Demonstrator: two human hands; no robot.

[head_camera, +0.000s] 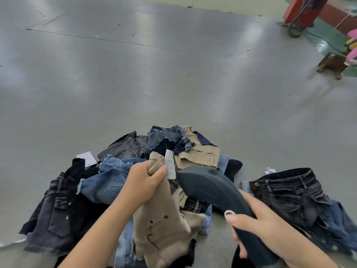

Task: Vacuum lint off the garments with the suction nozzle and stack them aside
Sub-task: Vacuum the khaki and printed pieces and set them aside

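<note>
My left hand (144, 183) grips the top of a tan garment (162, 227) and holds it up above the pile. A pale pocket lining (170, 165) sticks out beside my fingers. My right hand (257, 227) is closed around the handle of a dark blue suction nozzle (208, 186), whose wide head points left and touches the tan garment near my left hand. Beneath lies a heap of denim and khaki garments (123, 178). A separate dark jeans stack (289, 196) lies to the right.
The garments lie on a wide grey table surface (173, 74). A white paper tag (87, 157) sits left of the heap. A wooden stool (332, 64) and a red machine base (303, 10) with cables stand at the far right.
</note>
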